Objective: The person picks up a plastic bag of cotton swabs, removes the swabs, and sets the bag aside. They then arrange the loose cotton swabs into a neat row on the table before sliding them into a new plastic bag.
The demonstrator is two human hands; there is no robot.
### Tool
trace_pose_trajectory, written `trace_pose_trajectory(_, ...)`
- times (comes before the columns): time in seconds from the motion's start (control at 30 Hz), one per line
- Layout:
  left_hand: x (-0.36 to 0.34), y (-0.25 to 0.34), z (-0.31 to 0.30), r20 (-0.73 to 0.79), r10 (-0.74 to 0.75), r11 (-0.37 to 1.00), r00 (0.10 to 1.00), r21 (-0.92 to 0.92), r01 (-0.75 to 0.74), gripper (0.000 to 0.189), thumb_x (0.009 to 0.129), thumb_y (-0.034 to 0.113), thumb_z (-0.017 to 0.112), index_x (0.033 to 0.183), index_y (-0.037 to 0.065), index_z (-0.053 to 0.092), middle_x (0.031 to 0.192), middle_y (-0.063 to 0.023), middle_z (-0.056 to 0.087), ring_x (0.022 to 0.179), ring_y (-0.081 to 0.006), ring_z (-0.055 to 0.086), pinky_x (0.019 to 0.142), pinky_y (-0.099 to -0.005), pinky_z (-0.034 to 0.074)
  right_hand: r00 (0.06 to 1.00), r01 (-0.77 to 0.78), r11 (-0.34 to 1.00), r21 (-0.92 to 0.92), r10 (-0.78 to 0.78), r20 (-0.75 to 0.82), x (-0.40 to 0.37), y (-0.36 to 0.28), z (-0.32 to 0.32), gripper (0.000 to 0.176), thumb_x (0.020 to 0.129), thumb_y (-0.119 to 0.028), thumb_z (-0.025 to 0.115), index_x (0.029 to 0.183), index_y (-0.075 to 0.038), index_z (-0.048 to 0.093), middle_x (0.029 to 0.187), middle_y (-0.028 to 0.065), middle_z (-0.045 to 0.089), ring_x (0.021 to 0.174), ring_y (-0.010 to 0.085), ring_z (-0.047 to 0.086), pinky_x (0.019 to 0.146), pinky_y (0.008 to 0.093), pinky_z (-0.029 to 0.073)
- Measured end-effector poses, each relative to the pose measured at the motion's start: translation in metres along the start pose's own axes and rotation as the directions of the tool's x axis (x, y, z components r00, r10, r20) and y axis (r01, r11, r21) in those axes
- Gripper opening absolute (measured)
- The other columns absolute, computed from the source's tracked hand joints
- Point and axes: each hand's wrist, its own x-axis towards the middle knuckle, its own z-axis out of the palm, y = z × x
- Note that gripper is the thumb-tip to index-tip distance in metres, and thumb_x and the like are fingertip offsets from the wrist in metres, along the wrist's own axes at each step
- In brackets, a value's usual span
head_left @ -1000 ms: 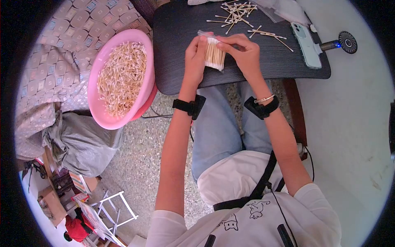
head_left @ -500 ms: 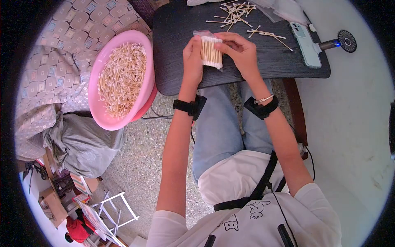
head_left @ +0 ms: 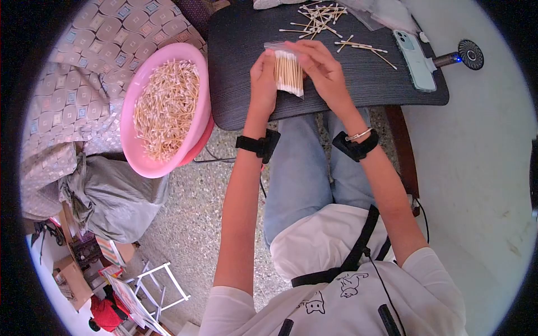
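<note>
Pinching the clear bag (head_left: 289, 71) of swabs above the table (head_left: 235, 84), the left hand (head_left: 263, 80) and right hand (head_left: 325, 73) each have fingers nearly closed on its sides. The phone (head_left: 414, 60), near loose swabs (head_left: 322, 21), shows no writing I can read.

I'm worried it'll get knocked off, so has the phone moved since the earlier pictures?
No, the phone looks unmoved against the right end of the black table.
</note>
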Motion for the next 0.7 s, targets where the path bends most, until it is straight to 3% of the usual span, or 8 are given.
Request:
trace_pose_trajectory(0.1,0.001,-0.003,-0.002,-0.042,0.028,1.0,0.999,-0.007,-0.028,0.034,0.101,0.031,0.043,0.106,0.001,0.058,0.09,-0.0043,0.063,0.077,-0.0094,0.06,0.068,-0.0237,0.05,0.996,0.04,0.991,-0.126,-0.029,0.083,0.0,0.006,-0.002,0.029,0.083,-0.015,0.07,0.112,-0.01,0.069,0.105,0.0046,0.062,0.09,0.0122,0.059,0.075,0.0237,0.048)
trace_pose_trajectory(0.4,0.0,-0.003,-0.004,-0.004,0.05,0.998,0.999,0.039,-0.05,0.032,0.1,0.029,0.045,0.106,0.001,0.06,0.092,-0.0035,0.062,0.08,-0.0076,0.058,0.07,-0.023,0.047,0.998,-0.005,0.995,-0.102,0.012,0.061,-0.003,0.014,-0.006,0.02,0.079,-0.013,0.073,0.099,-0.008,0.072,0.107,0.0045,0.063,0.088,0.0111,0.059,0.074,0.0236,0.048)
trace_pose_trajectory(0.5,-0.002,0.0,-0.001,-0.011,0.13,0.987,0.991,0.091,-0.128,0.029,0.1,0.026,0.045,0.111,0.002,0.058,0.097,-0.0042,0.062,0.084,-0.0085,0.058,0.073,-0.0227,0.047,0.999,-0.011,0.999,-0.045,0.013,0.047,0.001,0.013,-0.004,0.025,0.081,-0.013,0.072,0.105,-0.007,0.07,0.109,0.0046,0.063,0.09,0.0112,0.058,0.076,0.0244,0.048)
trace_pose_trajectory(0.6,0.0,0.0,0.003,0.013,0.256,0.959,0.967,0.119,-0.256,0.027,0.098,0.019,0.045,0.115,0.001,0.055,0.107,-0.0059,0.06,0.095,-0.012,0.058,0.083,-0.0255,0.046,0.994,-0.065,0.996,0.059,0.07,-0.082,0.0,0.004,0.003,0.033,0.083,-0.013,0.07,0.115,-0.005,0.064,0.11,0.0045,0.062,0.094,0.0107,0.058,0.079,0.0258,0.049)
trace_pose_trajectory(0.63,0.001,0.002,0.005,0.024,0.301,0.946,0.953,0.121,-0.302,0.027,0.097,0.017,0.045,0.117,0.001,0.054,0.111,-0.0065,0.059,0.1,-0.0135,0.057,0.087,-0.0269,0.046,0.991,-0.119,0.989,0.089,0.123,-0.05,0.0,0.007,0.001,0.036,0.083,-0.013,0.07,0.117,-0.005,0.062,0.111,0.0046,0.062,0.096,0.0108,0.058,0.08,0.0262,0.049)
trace_pose_trajectory(0.7,-0.004,0.005,0.005,0.047,0.253,0.959,0.966,0.119,-0.257,0.026,0.095,0.012,0.048,0.118,0.002,0.055,0.108,-0.0069,0.06,0.098,-0.0134,0.058,0.085,-0.0257,0.046,0.974,-0.227,0.963,0.144,0.227,0.02,0.001,0.01,-0.003,0.041,0.084,-0.012,0.069,0.123,-0.004,0.058,0.113,0.0048,0.061,0.099,0.011,0.057,0.083,0.027,0.049)
